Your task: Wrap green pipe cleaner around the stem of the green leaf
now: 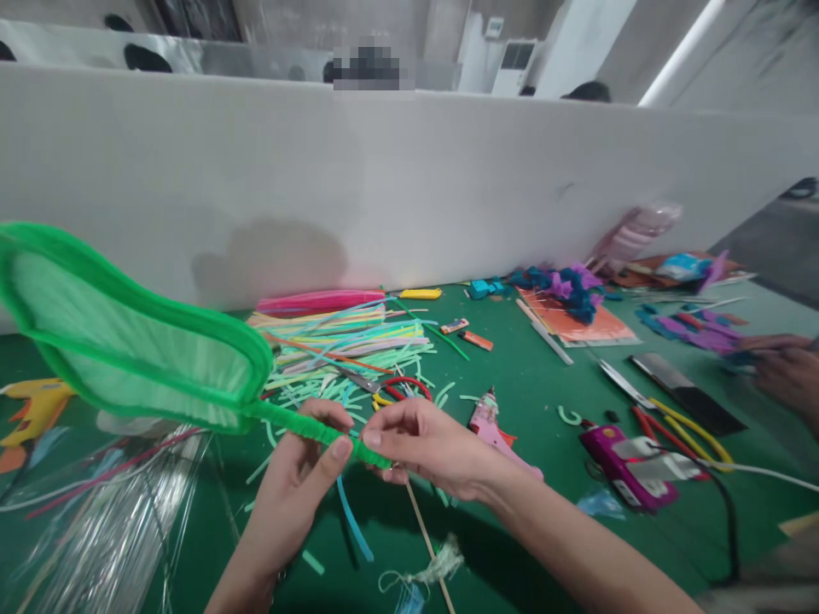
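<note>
A large green leaf shape, with a fuzzy pipe-cleaner rim and a pale translucent middle, stretches to the upper left over the table. Its green fuzzy stem runs down into both of my hands. My left hand pinches the stem between thumb and fingers. Close beside it, my right hand is closed on the stem's lower end. Below my right hand a thin wooden stick slants down; whether it joins the stem is hidden by my fingers.
Behind my hands lie many coloured pipe cleaners and red-handled scissors. A pink glue gun and purple power strip are to the right, a yellow glue gun to the left. Another person's hand works at far right. A white partition stands behind.
</note>
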Available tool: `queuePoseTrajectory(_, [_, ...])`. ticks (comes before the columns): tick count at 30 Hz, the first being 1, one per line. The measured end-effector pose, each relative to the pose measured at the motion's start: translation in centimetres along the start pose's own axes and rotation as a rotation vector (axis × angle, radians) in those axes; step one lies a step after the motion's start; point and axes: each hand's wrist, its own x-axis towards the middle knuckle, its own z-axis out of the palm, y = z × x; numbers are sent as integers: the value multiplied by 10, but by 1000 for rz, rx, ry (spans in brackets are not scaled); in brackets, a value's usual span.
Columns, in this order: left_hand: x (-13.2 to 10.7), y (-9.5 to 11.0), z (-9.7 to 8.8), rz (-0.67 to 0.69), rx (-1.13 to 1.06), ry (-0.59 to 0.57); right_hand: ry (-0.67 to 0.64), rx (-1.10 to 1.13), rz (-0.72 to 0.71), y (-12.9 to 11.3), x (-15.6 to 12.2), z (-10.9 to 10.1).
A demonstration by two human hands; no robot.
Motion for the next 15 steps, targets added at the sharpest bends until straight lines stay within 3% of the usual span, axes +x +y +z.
queuePoseTrajectory(4, [-3, 12, -1, -188, 172, 152, 137, -369, -193, 6, -11, 11])
queuePoseTrajectory(7, [-6, 16, -4, -296, 160, 174, 265, -556, -372, 13, -19, 22])
queuePoseTrajectory(9, [-7, 16, -6, -307, 148, 152, 219, -414, -291, 16, -21, 25])
queuePoseTrajectory(12, [-5, 15, -9, -249, 99, 102, 29, -22, -46, 19, -19, 23])
queuePoseTrajectory(15, [-3, 15, -9, -169, -59, 1, -110, 222, 83, 22, -16, 18])
